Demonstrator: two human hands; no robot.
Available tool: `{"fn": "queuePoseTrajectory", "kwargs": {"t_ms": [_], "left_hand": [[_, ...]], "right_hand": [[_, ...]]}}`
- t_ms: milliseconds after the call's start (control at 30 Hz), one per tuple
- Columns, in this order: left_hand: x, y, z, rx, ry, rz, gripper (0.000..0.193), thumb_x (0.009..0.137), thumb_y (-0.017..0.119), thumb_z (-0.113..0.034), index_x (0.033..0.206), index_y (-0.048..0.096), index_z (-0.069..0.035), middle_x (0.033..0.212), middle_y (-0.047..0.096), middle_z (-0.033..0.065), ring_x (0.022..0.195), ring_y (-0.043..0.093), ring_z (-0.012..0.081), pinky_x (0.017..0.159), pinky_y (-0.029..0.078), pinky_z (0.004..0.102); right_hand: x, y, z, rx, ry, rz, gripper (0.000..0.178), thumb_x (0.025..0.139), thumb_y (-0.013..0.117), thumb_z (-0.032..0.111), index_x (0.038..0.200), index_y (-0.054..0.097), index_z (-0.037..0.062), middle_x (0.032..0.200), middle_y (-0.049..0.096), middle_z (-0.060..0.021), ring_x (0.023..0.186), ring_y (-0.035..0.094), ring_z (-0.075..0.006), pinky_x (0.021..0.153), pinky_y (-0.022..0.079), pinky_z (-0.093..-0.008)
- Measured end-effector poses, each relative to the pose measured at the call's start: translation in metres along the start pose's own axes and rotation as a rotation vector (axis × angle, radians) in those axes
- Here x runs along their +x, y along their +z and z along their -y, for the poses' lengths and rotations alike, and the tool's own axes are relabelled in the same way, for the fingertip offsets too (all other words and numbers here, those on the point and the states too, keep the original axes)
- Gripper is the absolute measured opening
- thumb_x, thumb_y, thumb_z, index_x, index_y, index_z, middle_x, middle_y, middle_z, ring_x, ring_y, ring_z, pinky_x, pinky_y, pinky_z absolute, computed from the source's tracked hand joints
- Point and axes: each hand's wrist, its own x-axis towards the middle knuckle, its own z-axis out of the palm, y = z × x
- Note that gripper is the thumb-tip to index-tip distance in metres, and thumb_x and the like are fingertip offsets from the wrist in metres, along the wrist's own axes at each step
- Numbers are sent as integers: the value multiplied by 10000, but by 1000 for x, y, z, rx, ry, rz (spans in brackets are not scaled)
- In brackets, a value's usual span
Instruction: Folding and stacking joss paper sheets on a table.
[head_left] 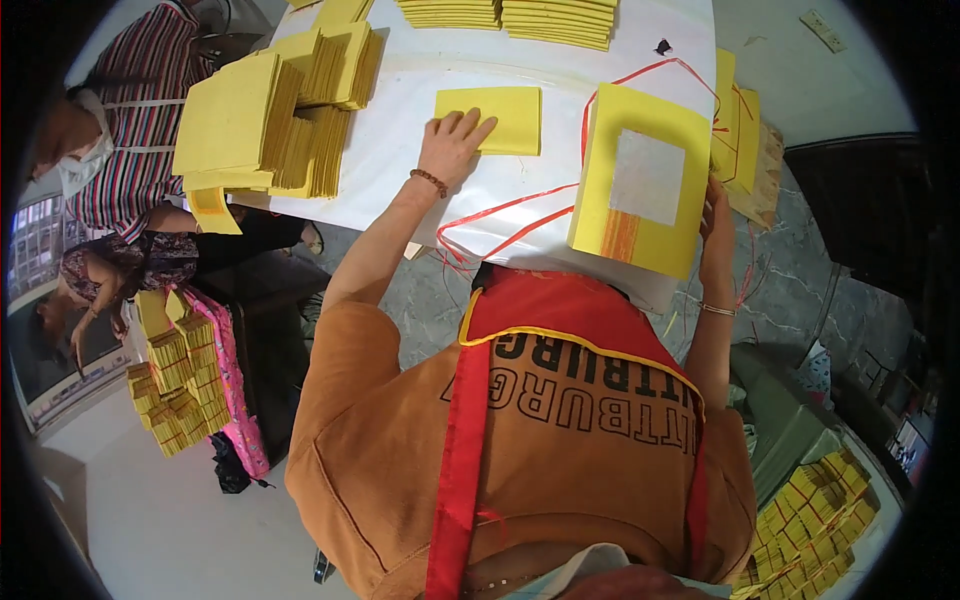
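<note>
My left hand [458, 142] lies palm down with fingers spread on a folded yellow paper packet [517, 120], which rests flat on the white-covered table [400, 190]. To the right stands a thick block of yellow paper [655, 110] with a pale square and an orange patch on top. Red string [520, 205] lies on the table and runs up to this block. My right hand [712, 215] is at the block's right side, by the table edge; its fingers are partly hidden and in shadow, so their grip is unclear.
Stacks of yellow paper packets [235, 115] fill the table's left, with more bundles [560, 20] at the far edge. Tied yellow bundles [735, 130] stand beyond the right edge. Two other people are at the left, one in a striped top [150, 90]. Piled bundles [815, 520] lie lower right.
</note>
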Motion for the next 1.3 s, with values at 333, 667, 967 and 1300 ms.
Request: {"fn": "queuePoseTrajectory", "kwargs": {"t_ms": [333,667,967,1300], "left_hand": [[4,20,0,-163,-160,401,710,775,493,-117,1423,242,-267,1499,157,109,1374,111,338,1058,90,579],[5,20,-2,-145,-227,419,749,750,502,-236,1435,202,-282,1510,119,106,1381,78,346,1059,68,589],[23,-2,-29,-9,-149,358,726,731,604,-245,1391,301,-258,1477,177,133,1346,147,384,1012,154,614],[33,-86,-142,-549,380,-52,532,776,630,-324,1242,508,-98,1258,468,121,1111,433,295,895,340,420]], "right_hand": [[24,-7,-64,-1953,-684,-590,526,983,340,362,1399,298,42,1379,385,-72,1246,378,-173,1019,310,-299],[12,-11,-66,-1535,-515,-560,565,973,361,400,1418,261,64,1399,357,-36,1245,373,-147,1031,294,-278],[4,-13,-60,-1512,-491,-493,550,972,369,379,1412,273,64,1385,382,-49,1237,382,-147,1013,314,-276],[9,-22,-59,-1418,-517,-549,501,970,376,374,1362,369,62,1261,487,-32,1123,472,-126,940,386,-269]]}}
